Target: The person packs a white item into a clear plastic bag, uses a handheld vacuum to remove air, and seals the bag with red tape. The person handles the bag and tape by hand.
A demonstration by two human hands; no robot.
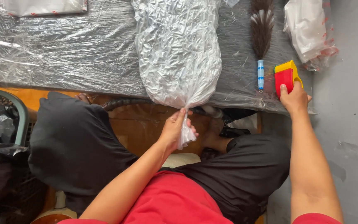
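a feather duster (261, 37) with dark plumes and a pale blue handle lay on the clear plastic sheet (63, 49) that covered the grey floor (349, 124), its handle pointing toward the person. a wrapped white bundle with red markings (309, 29) sat at the upper right, partly off the sheet. another flat plastic packet (42, 6) lay at the top left edge. a green-rimmed basket (19, 112) lined with a black bag stood at the left. a dark corrugated hose (125, 102) ran just under the sheet's near edge.
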